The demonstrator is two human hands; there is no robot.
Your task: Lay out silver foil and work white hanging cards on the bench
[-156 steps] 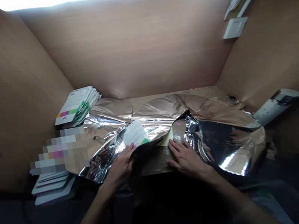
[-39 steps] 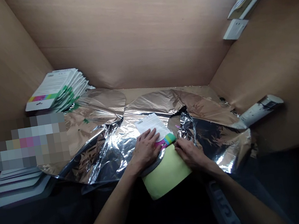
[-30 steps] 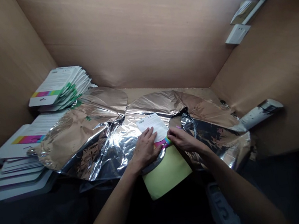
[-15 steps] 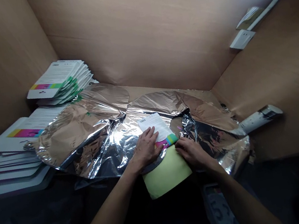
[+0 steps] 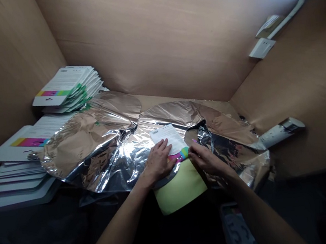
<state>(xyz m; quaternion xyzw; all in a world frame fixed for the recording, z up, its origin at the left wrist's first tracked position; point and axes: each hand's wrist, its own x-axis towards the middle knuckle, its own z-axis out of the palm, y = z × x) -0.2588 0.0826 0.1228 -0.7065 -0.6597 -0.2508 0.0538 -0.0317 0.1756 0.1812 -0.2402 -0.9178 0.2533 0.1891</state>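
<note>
My left hand (image 5: pixel 158 162) lies flat on a white printed card (image 5: pixel 170 137) with a rainbow stripe, fingers stretched out and pressing it down. My right hand (image 5: pixel 204 158) is closed, fingertips pinched at the card's right edge by the stripe; what they grip is hidden. A tiny pink bit (image 5: pixel 194 141) shows just above these fingers. Under the card's lower end, a pale yellow-green sheet (image 5: pixel 180 189) hangs toward me. All this rests on crumpled shiny silver foil (image 5: pixel 75 152), which looks like a flat, uninflated balloon.
Stacks of similar cards stand at left, an upper stack (image 5: pixel 64 86) and a lower stack (image 5: pixel 20 177). A whitish cylinder (image 5: pixel 282 131) lies at right. A wall socket (image 5: pixel 262 47) is on the right panel. Below my right arm sits a box (image 5: pixel 240 229) with printed digits.
My right hand has shifted slightly up and left along the card's edge. My left hand stays on the card. The view has tilted a little.
</note>
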